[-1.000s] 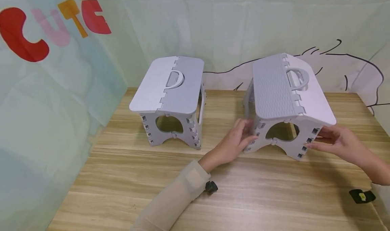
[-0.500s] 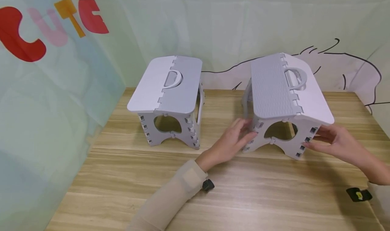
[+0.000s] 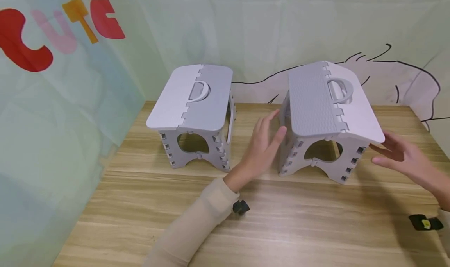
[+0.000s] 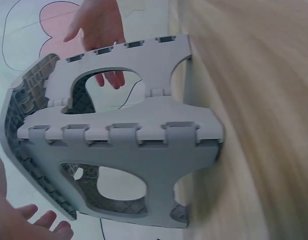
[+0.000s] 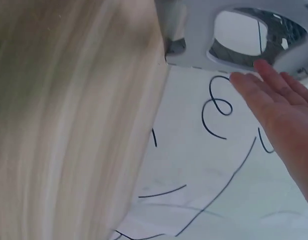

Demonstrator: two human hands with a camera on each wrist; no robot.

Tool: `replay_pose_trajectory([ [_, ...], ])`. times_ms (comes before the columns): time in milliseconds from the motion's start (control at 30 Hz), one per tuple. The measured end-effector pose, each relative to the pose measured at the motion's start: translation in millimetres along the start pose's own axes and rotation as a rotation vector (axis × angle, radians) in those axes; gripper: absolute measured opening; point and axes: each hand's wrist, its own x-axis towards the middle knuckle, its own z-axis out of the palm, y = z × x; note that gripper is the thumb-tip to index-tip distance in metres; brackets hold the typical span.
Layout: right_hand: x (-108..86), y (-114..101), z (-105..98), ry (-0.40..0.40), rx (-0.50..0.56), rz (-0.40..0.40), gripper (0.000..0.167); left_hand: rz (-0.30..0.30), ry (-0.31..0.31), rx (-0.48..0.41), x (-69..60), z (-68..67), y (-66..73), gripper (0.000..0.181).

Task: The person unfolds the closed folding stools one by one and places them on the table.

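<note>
Two grey and white folding step stools stand unfolded on the wooden table. The right stool (image 3: 311, 103) has its seat bent up slightly along the middle seam, while the seat of the left stool (image 3: 211, 112) looks flatter. My left hand (image 3: 258, 151) is beside the right stool's left side, fingers extended and holding nothing. On the other side, my right hand (image 3: 409, 159) is by the seat's right edge, fingers loosely bent; whether it touches the edge is unclear. The left wrist view has the stool's legs (image 4: 124, 132) between both hands. Straight fingers show on the right hand (image 5: 281, 102) in the right wrist view.
The wood-grain table (image 3: 274, 224) runs up to a pale fabric backdrop (image 3: 246, 32) with line drawings. Colourful letters (image 3: 109, 20) mark the left cloth. Black straps (image 3: 241, 207) sit near both wrists.
Both hands have let go of the right stool's legs. The left hand has moved up and slightly left, the right hand outward to the right. The stools stay in place.
</note>
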Motion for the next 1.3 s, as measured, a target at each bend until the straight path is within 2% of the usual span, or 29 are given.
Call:
replay_pose_trajectory([
  [133, -0.1, -8.8, -9.7, 0.051, -0.056, 0.032, 0.069, 0.054, 0.018, 0.012, 10.1, -4.8, 6.7, 0.075],
  [233, 5.6, -20.6, -14.8, 0.115, -0.086, 0.015, 0.063, 0.095, -0.003, 0.042, 19.5, -7.8, 14.5, 0.07],
  [333, 14.0, -32.7, -18.4, 0.166, -0.111, -0.006, 0.062, 0.116, -0.056, 0.082, 29.8, -10.3, 24.8, 0.066],
  [467, 25.7, -47.2, -21.6, 0.184, -0.163, -0.003, 0.068, 0.122, -0.16, 0.17, 44.4, -10.8, 38.1, 0.07],
  [667, 47.7, -68.4, -22.8, 0.101, -0.204, -0.002, 0.075, 0.092, -0.327, 0.363, 65.1, -6.9, 52.4, 0.073],
  [867, 64.8, -77.7, -20.9, 0.043, -0.25, 0.005, 0.077, 0.038, -0.41, 0.507, 82.2, 1.0, 57.8, 0.071],
  [1067, 79.2, -84.3, -17.9, -0.01, -0.303, -0.022, 0.079, 0.027, -0.458, 0.622, 91.4, 6.9, 57.1, 0.071],
  [1233, 86.4, -86.7, -16.1, -0.047, -0.319, -0.072, 0.08, 0.023, -0.458, 0.661, 93.7, 9.2, 57.9, 0.073],
  [1300, 87.3, -86.8, -15.6, -0.054, -0.314, -0.065, 0.08, 0.021, -0.461, 0.662, 94.1, 9.8, 57.9, 0.073],
])
